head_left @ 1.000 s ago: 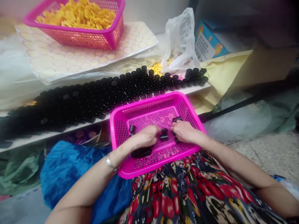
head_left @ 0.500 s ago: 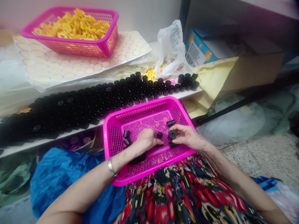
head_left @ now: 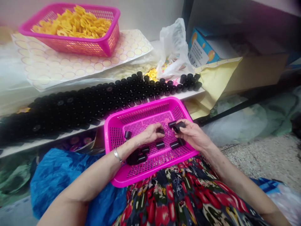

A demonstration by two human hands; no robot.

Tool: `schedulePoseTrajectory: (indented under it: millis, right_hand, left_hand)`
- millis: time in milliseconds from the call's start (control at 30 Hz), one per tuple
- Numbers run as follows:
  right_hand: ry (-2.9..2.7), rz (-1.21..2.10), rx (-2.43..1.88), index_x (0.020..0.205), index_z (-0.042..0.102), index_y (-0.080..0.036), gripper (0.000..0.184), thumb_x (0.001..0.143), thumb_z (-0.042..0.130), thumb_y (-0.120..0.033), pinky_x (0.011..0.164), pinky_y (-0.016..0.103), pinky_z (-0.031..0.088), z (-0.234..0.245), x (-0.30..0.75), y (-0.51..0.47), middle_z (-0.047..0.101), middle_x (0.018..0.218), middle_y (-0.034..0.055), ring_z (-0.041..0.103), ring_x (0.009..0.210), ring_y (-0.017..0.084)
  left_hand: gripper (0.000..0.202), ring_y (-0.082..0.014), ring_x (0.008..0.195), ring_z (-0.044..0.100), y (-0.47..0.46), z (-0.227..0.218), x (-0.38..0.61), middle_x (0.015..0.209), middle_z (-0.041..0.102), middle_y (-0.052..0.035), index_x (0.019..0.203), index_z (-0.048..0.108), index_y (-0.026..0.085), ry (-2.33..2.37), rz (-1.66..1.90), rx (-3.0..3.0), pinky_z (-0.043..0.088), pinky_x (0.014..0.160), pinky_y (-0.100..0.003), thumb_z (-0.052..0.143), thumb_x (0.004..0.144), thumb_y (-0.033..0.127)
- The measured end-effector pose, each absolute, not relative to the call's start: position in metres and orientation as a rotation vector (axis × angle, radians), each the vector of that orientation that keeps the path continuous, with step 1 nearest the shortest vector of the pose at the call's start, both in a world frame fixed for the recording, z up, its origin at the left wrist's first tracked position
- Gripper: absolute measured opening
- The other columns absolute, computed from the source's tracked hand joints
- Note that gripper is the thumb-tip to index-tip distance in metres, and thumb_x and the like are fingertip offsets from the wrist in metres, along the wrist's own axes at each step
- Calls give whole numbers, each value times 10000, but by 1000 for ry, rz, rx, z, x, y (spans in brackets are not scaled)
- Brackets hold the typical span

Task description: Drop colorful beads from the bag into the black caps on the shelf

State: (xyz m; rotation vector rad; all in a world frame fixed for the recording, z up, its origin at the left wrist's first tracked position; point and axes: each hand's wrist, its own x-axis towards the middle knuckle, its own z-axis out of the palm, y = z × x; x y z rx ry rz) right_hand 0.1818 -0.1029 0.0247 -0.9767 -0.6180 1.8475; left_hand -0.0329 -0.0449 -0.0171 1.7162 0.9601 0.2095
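Note:
A pink mesh basket (head_left: 117, 138) rests on my lap and holds several small black cylinders (head_left: 160, 145). My left hand (head_left: 150, 134) is inside the basket, its fingertips pinched on one black cylinder (head_left: 161, 130). My right hand (head_left: 191, 135) is at the basket's right side, fingers closed on another black cylinder (head_left: 179, 126). More cylinders lie under and between both hands. On the shelf just beyond the basket stands a long, dense band of upright black cylinders (head_left: 94, 100).
A second pink basket (head_left: 103, 47) of yellow rings sits on a white sheet of round stickers (head_left: 70, 67) at the back left. A white plastic bag (head_left: 174, 47), a blue box (head_left: 202, 47) and a yellow envelope (head_left: 218, 78) lie to the right. Blue cloth (head_left: 58, 175) lies lower left.
Both hands have moved up toward the far side of the basket. The right hand turned its cylinder and lifted it; cylinders that the hands covered now show.

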Motion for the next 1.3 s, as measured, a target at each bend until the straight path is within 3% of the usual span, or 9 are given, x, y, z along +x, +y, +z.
schedulePoseTrajectory:
  millis: [67, 200, 400, 700, 833, 1000, 1133, 1300]
  right_hand:
    - [-624, 1779, -1014, 932, 623, -205, 313, 663, 780, -188, 698, 237, 541, 24, 178, -104, 648, 884, -5, 617, 739, 94]
    - [-727, 1663, -1048, 970, 631, -217, 362, 647, 791, -200, 802, 279, 509, 24, 168, -106, 664, 935, 3, 611, 815, 111]
    - [-911, 1522, -1060, 1014, 632, -229, 407, 643, 797, -215, 902, 324, 467, 20, 161, -107, 662, 993, 13, 607, 925, 141]
    - [-1015, 1500, -1108, 1002, 633, -222, 400, 640, 799, -243, 889, 342, 491, 20, 162, -108, 669, 998, 26, 623, 915, 155]
    - [-1063, 1477, -1135, 999, 649, -219, 389, 638, 796, -215, 880, 333, 505, 26, 163, -109, 679, 993, 24, 635, 913, 159]
    - [-1061, 1500, -1138, 966, 662, -233, 367, 626, 799, -211, 820, 338, 543, 27, 158, -112, 696, 914, 2, 655, 836, 157]
    - [-908, 1536, -1142, 950, 670, -223, 384, 597, 816, -192, 803, 325, 561, 25, 151, -111, 713, 908, 8, 668, 844, 157]
    - [-616, 1672, -1098, 973, 677, -195, 394, 608, 821, -230, 660, 274, 587, 32, 143, -107, 719, 861, 28, 677, 688, 136]
  left_hand:
    - [239, -126, 734, 561, -47, -10, -35, 830, 614, -14, 960, 591, 141, 931, 314, 1519, 467, 707, -285, 640, 766, 271]
    - [264, -110, 704, 565, -53, 13, -35, 775, 641, -2, 871, 654, 138, 937, 450, 1353, 463, 692, -264, 748, 662, 269]
    - [260, -96, 618, 553, -59, 37, -33, 696, 659, 19, 881, 730, 163, 978, 380, 1418, 436, 615, -234, 755, 673, 317]
    - [287, -87, 571, 531, -61, 37, -30, 647, 637, 46, 906, 743, 200, 943, 347, 1498, 391, 547, -207, 751, 679, 376]
    - [346, -111, 627, 577, -62, 32, -29, 714, 667, 23, 907, 733, 183, 986, 391, 1408, 433, 588, -227, 789, 623, 373]
    - [394, -95, 573, 547, -65, 28, -26, 642, 620, 36, 834, 717, 153, 1060, 509, 1277, 441, 575, -233, 846, 523, 357]
    - [485, -108, 633, 580, -69, 38, -21, 712, 643, 24, 886, 706, 142, 1001, 631, 1168, 498, 657, -271, 876, 455, 284]
    - [435, -134, 698, 595, -71, 48, -23, 739, 645, 5, 863, 716, 143, 1027, 790, 1259, 519, 723, -302, 866, 505, 337]
